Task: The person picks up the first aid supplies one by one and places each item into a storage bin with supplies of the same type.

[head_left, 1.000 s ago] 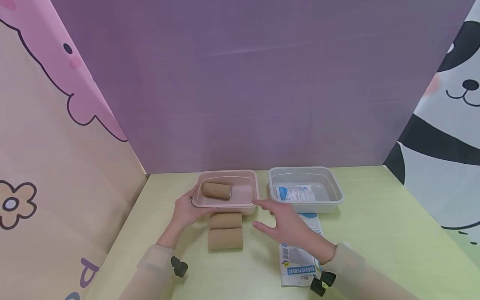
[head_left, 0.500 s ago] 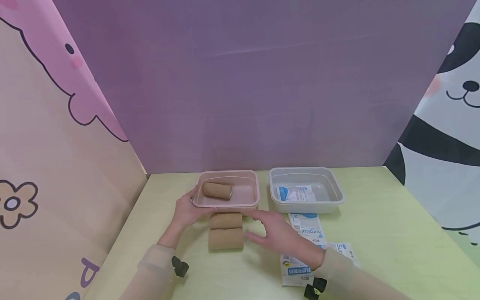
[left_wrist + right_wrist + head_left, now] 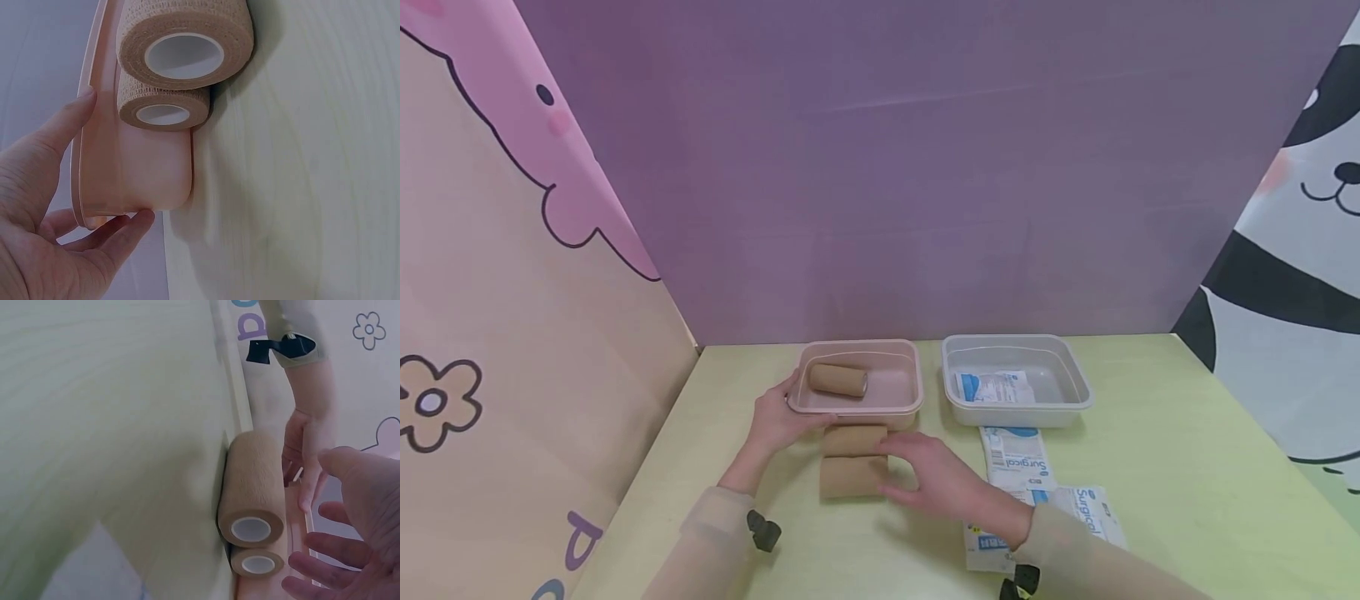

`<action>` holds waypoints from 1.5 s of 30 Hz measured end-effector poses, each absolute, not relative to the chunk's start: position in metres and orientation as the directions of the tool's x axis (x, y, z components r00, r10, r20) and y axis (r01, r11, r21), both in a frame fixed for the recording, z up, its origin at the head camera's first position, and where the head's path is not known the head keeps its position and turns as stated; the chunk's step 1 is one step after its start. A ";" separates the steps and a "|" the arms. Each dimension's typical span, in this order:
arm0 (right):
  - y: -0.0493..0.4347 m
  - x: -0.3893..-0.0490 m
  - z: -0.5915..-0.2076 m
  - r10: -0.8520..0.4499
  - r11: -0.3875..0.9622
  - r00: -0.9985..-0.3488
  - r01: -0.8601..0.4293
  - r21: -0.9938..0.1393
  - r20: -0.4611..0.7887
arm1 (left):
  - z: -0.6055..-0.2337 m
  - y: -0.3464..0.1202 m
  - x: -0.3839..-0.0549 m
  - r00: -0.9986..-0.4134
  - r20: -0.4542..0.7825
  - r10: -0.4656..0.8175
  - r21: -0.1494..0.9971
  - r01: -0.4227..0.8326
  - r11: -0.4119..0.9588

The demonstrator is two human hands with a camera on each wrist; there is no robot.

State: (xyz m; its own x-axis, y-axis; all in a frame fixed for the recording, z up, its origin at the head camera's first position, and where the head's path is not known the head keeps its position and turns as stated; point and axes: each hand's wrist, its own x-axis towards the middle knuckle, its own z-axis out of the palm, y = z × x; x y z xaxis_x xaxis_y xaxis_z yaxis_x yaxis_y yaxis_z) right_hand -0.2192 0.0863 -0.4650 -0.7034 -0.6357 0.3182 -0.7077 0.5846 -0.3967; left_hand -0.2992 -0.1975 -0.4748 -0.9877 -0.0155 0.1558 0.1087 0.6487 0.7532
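My left hand (image 3: 778, 423) holds the pink plastic box (image 3: 895, 404) at its left front corner. In the left wrist view the thumb lies on the rim and the fingers are against the end wall. One tan bandage roll (image 3: 838, 381) lies inside this box. Two more tan rolls lie side by side before it: a larger near roll (image 3: 850, 477) and a smaller far roll (image 3: 850, 441) against the box wall. My right hand (image 3: 943, 479) hovers at their right ends, thumb and fingers spread. The right wrist view shows this hand (image 3: 356, 531) apart from the rolls.
Right of the pink box stands a light grey box (image 3: 1018, 414) with a white-and-blue packet (image 3: 996, 387) inside. Several flat packets marked "Surgical" (image 3: 1018, 458) lie on the pale table (image 3: 1165, 467), partly under the right forearm. A purple panel (image 3: 925, 208) rises behind.
My right hand has moved from the pink box's right front corner left and nearer to me, to the ends of the two rolls. The left hand keeps its place on the box.
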 end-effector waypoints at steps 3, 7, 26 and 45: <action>0.082 -0.217 -0.465 -0.645 0.583 -0.704 -0.704 -0.405 0.296 | -0.473 -0.197 -0.298 -0.989 0.146 -0.019 0.751 0.098 0.653; 0.076 -0.215 -0.466 -0.657 0.581 -0.702 -0.704 -0.408 0.276 | -0.473 -0.198 -0.298 -0.991 0.134 -0.025 0.750 0.085 0.656; 0.055 -0.215 -0.476 -0.628 0.655 -0.736 -0.675 -0.340 0.252 | -0.476 -0.199 -0.298 -0.990 0.135 -0.029 0.755 0.083 0.650; 0.070 -0.238 -0.433 -0.592 0.569 -0.634 -0.766 -0.299 0.497 | -0.475 -0.197 -0.299 -0.987 0.162 -0.015 0.774 0.118 0.622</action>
